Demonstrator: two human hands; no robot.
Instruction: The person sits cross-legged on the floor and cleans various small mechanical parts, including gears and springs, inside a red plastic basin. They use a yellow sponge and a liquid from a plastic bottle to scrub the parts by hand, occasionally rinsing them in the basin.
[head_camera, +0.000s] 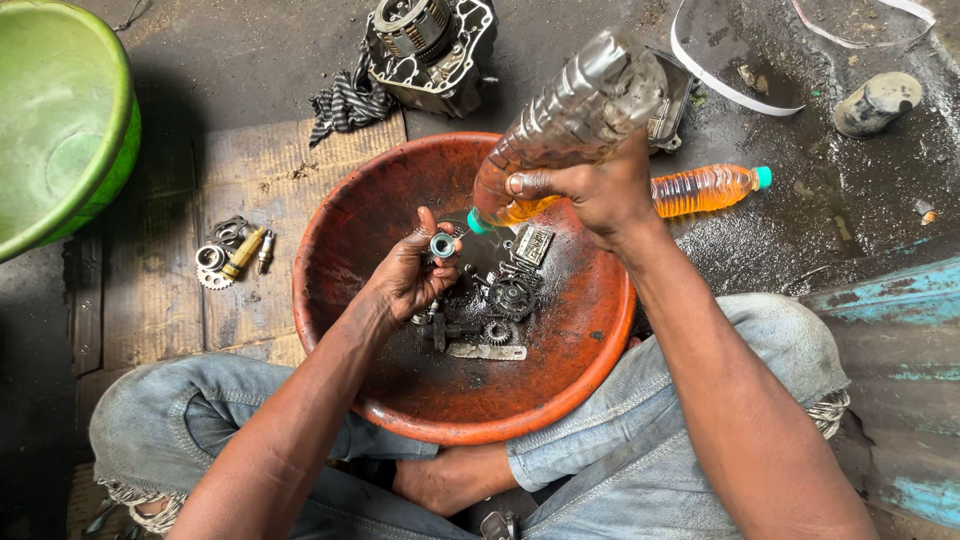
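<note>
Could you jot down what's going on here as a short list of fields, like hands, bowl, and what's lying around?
Left hand: holds a small round metal part over the bowl
Right hand: tilts a clear plastic bottle, its cap end by that part
Bowl: reddish-brown, holding oily gears
Board: a few small parts
Ground: second bottle, green basin, engine casing

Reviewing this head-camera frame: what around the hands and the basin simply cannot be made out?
- Small round part in the left hand: fingers cover most of it; its kind is unclear.
- Tilted bottle in the right hand: any stream from its cap is too thin to see.
- Gears in the red basin: dark, oily, overlapping; no count possible.
- Green tub: cut off by the left edge.
- Engine casing: cropped by the top edge.
</note>
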